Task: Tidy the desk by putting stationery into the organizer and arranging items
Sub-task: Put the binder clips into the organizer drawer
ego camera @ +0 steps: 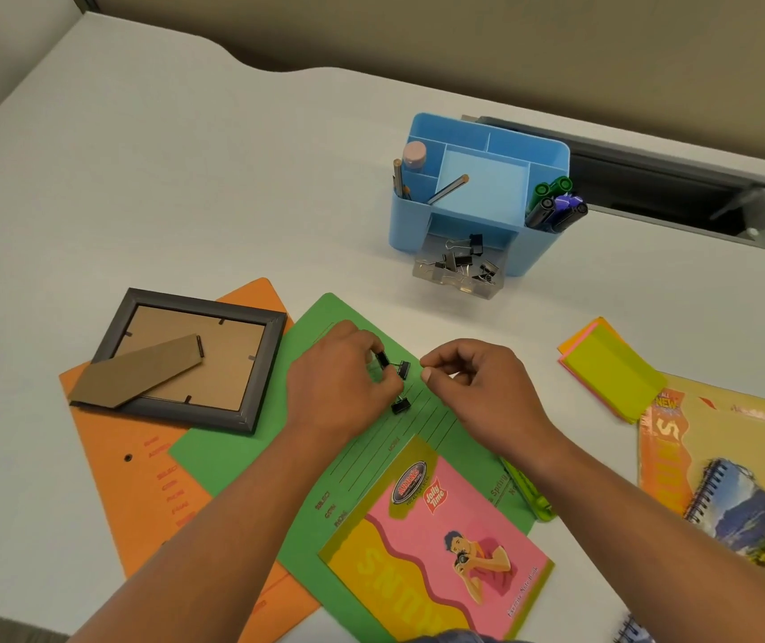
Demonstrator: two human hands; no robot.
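Binder clips are the step in hand now. The fingertips of the left hand are curled and pinch one black clip. A second clip lies just beside it, and a third lies a little nearer to the person. All of them are on the green folder. The right hand is close by, apart from the clips. Its fingers are bent and its thumb nearly meets the forefinger; I cannot tell if something small is between them.

Further out, the blue organizer stands at the far side of the desk. Its clear drawer is pulled open and already has many clips inside, so I judge that these three belong there too.

To do this well, I would gather the loose clips into one hand and take each by its black body, not by the wire arms, which fold and slip. The folder should stay flat; the free hand can press on it while the other lifts. Then I would carry the clips over the drawer, let them go low so they do not bounce out, and push the drawer closed.
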